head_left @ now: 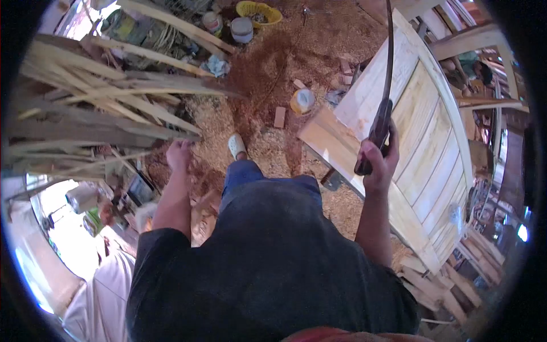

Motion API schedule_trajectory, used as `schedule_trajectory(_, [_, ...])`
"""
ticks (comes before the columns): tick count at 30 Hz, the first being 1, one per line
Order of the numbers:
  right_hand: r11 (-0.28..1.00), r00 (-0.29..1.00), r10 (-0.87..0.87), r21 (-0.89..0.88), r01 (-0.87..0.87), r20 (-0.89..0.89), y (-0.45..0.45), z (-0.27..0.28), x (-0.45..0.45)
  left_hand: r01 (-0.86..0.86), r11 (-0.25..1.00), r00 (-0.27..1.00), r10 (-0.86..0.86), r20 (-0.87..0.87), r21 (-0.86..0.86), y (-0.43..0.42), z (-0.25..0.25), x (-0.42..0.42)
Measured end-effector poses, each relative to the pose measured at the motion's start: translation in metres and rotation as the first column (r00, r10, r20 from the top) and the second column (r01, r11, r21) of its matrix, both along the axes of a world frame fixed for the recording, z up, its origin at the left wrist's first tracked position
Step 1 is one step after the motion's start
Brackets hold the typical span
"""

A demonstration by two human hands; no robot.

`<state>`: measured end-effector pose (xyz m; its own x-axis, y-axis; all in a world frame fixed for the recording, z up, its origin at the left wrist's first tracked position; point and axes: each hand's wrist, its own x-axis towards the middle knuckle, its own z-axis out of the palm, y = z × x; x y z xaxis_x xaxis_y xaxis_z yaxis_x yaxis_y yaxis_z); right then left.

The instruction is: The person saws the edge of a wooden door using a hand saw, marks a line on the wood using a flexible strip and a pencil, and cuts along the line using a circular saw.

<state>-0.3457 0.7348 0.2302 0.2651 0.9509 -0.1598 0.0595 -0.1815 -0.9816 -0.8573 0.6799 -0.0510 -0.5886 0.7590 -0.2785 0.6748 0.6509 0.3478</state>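
Note:
My right hand (380,159) is wrapped round the thick dark handle of a long tool (389,74), whose thin, slightly curved shaft points up and away. The tool is over the left part of a pale wooden panel (430,137) with slanted boards and a curved edge. On the other side, my left hand (179,154) hangs with its fingers curled in, and nothing shows in it. Just beyond it are the ends of long wood strips (165,117).
Wood shavings (265,145) cover the floor. A brick (280,117), a yellow-rimmed container (302,101), a white bucket (241,29) and a yellow basin (259,12) stand ahead. One person (108,285) is at lower left, another (467,71) at upper right. Scrap boards (439,290) lie lower right.

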Motion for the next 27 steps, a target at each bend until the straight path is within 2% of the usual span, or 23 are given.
schedule_trajectory(2, [0.998,0.999,-0.035,0.063,0.033,0.036,0.029,0.021,-0.033,-0.043,0.999,0.998,0.042,-0.037,-0.031,-0.004,0.007,-0.053])
schedule_trajectory(3, [0.993,0.997,-0.030,0.116,0.021,0.075,0.039,0.027,-0.045,0.056,0.996,0.992,-0.062,-0.109,-0.064,0.000,-0.003,-0.078])
schedule_trajectory(4, [0.996,0.998,-0.023,0.091,0.017,0.066,0.043,0.029,-0.050,0.266,0.964,0.963,-0.267,-0.040,-0.025,-0.002,-0.028,-0.104])
schedule_trajectory(5, [0.999,0.999,-0.015,0.051,0.013,0.050,0.047,0.031,-0.057,0.341,0.911,0.929,-0.364,-0.063,-0.231,0.003,-0.074,-0.138])
schedule_trajectory(6, [1.000,1.000,0.000,0.015,0.000,0.029,0.054,0.034,-0.067,0.452,0.794,0.866,-0.499,-0.012,-0.407,0.016,-0.088,-0.149])
schedule_trajectory(7, [0.999,0.999,-0.030,-0.021,0.029,-0.019,0.059,0.038,-0.078,0.661,0.693,0.710,-0.702,-0.060,-0.288,0.021,-0.122,-0.161])
schedule_trajectory(8, [0.997,0.996,-0.052,-0.059,0.048,-0.073,0.065,0.040,-0.090,0.690,0.633,0.686,-0.727,0.035,-0.351,0.036,-0.118,-0.150])
schedule_trajectory(10, [0.987,0.986,-0.126,-0.110,0.114,-0.106,0.079,0.031,-0.105,0.736,0.577,0.662,-0.722,0.200,-0.353,0.072,-0.106,-0.111])
schedule_trajectory(11, [0.986,0.965,-0.164,-0.018,0.164,-0.204,0.088,0.012,-0.106,0.776,0.548,0.625,-0.738,0.256,-0.313,0.091,-0.102,-0.091])
schedule_trajectory(13, [0.971,0.940,-0.240,-0.058,0.233,-0.241,0.103,-0.001,-0.106,0.860,0.473,0.511,-0.794,0.330,-0.194,0.130,-0.098,-0.059])
schedule_trajectory(16, [0.910,0.841,-0.395,-0.033,0.413,-0.371,0.144,-0.018,-0.097,0.945,0.322,0.295,-0.912,0.286,0.051,0.201,-0.096,-0.026])
schedule_trajectory(17, [0.876,0.786,-0.444,-0.023,0.482,-0.431,0.160,-0.026,-0.091,0.952,0.306,0.288,-0.902,0.322,0.007,0.228,-0.084,-0.019])
schedule_trajectory(19, [0.813,0.715,-0.503,0.015,0.582,-0.486,0.192,-0.026,-0.074,0.944,0.276,0.323,-0.878,0.353,-0.179,0.291,-0.004,0.017])
schedule_trajectory(20, [0.777,0.678,-0.524,0.037,0.629,-0.516,0.212,-0.026,-0.062,0.944,0.216,0.291,-0.901,0.321,-0.250,0.326,0.018,0.024])
schedule_trajectory(21, [0.747,0.663,-0.551,0.054,0.663,-0.507,0.232,-0.030,-0.049,0.936,0.150,0.244,-0.928,0.280,-0.320,0.359,0.032,0.028])
schedule_trajectory(22, [0.703,0.591,-0.568,0.036,0.710,-0.573,0.254,-0.025,-0.038,0.906,0.004,0.093,-0.977,0.191,-0.422,0.394,0.024,0.022])
schedule_trajectory(25, [0.610,0.526,-0.575,0.100,0.786,-0.627,0.328,-0.037,0.022,0.890,0.322,0.401,-0.890,0.219,-0.322,0.474,0.004,-0.003])
schedule_trajectory(27, [0.526,0.420,-0.589,0.068,0.848,-0.690,0.365,-0.042,0.056,0.944,-0.120,-0.069,-0.982,0.174,-0.308,0.542,-0.053,-0.034])
